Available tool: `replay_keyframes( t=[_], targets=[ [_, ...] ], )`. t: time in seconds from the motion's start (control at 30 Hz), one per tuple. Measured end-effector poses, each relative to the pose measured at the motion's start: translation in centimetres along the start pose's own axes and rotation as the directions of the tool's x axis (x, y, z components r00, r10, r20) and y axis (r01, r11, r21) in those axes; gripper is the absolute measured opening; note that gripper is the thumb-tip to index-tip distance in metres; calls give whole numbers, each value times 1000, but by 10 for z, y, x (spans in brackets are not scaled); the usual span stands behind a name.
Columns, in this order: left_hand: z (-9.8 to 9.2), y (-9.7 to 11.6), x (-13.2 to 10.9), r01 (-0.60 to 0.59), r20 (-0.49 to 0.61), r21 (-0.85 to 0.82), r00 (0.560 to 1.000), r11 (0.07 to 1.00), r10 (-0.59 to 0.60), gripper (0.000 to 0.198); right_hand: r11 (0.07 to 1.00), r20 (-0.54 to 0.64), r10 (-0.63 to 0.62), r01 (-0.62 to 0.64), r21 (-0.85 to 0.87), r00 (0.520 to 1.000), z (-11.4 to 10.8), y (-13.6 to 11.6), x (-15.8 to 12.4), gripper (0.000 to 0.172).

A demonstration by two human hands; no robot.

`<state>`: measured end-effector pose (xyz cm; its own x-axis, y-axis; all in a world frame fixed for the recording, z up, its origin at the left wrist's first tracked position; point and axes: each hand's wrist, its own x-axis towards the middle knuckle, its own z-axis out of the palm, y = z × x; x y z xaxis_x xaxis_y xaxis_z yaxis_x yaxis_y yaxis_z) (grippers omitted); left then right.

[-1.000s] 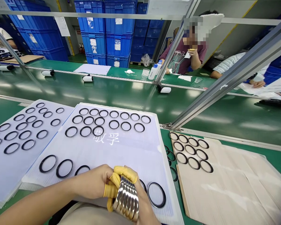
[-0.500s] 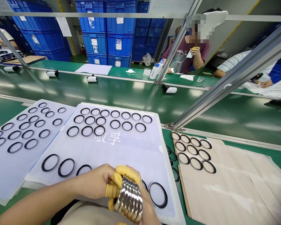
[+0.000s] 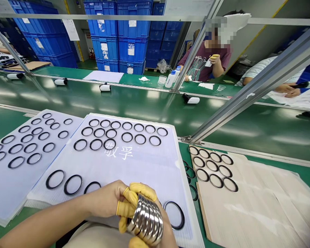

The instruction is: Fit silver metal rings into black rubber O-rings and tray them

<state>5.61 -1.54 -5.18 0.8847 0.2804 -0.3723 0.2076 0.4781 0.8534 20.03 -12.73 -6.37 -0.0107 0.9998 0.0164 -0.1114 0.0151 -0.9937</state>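
A stack of several shiny metal rings [image 3: 147,220] is held close in front of my body, tilted to one side. My left hand [image 3: 110,199] has yellow finger cots and grips the stack at its left end, fingers closed. My right hand [image 3: 144,190], also with yellow finger cots, curls over the top and around the far side of the same stack; part of it is hidden by the rings. Below my hands lies a white foam sheet [image 3: 144,168] with black-edged rings in rows. One large ring [image 3: 174,215] lies just right of my right forearm.
More rings lie on a left white sheet [image 3: 5,186] and a beige board [image 3: 258,206] at right. A green conveyor [image 3: 134,103] carries black-and-white parts. A slanted metal post [image 3: 248,93] rises at right. Co-workers sit across; blue crates [image 3: 133,44] stand behind.
The ring stack has shifted slightly right and turned in my hands, and a yellow-covered digit shows more below it. The black-and-white parts on the conveyor have moved right.
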Motion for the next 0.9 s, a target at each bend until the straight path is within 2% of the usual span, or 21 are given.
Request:
replay_keyframes(
  t=[0.17, 0.27, 0.47, 0.57, 0.67, 0.77, 0.83, 0.9],
  targets=[
    [3, 1, 1, 44, -24, -60, 999, 997, -45, 46, 993, 28, 93, -95, 70, 995, -2, -16, -3, 81],
    [6, 3, 1, 39, -18, -97, 999, 995, -41, 46, 992, 41, 79, -83, 95, 996, -3, -18, -1, 77],
    [5, 3, 2, -6, -50, -92, 999, 996, 2, 31, 976, 6, 43, -43, 215, 999, -5, -23, 7, 72],
    [3, 5, 2, 3, -50, -61, 999, 998, -6, 41, 978, 50, 31, -40, 203, 998, -8, -16, 9, 69],
    [1, 12, -1, -56, -15, 41, 998, 998, 57, 47, 995, 56, 15, -20, 101, 998, -11, 1, 4, 64],
    [-1, 24, -8, -167, 1, 230, 985, 959, 171, 32, 1000, 24, -15, 14, 11, 1000, -14, 21, 0, 54],
    [-3, 33, -14, -222, 18, 363, 973, 905, 231, 19, 1000, 92, -14, 16, -23, 996, -17, 33, 1, 49],
    [-5, 39, -19, -283, 54, 505, 953, 816, 297, 17, 999, 200, 9, 0, -44, 980, -20, 41, 5, 45]
  ],
)
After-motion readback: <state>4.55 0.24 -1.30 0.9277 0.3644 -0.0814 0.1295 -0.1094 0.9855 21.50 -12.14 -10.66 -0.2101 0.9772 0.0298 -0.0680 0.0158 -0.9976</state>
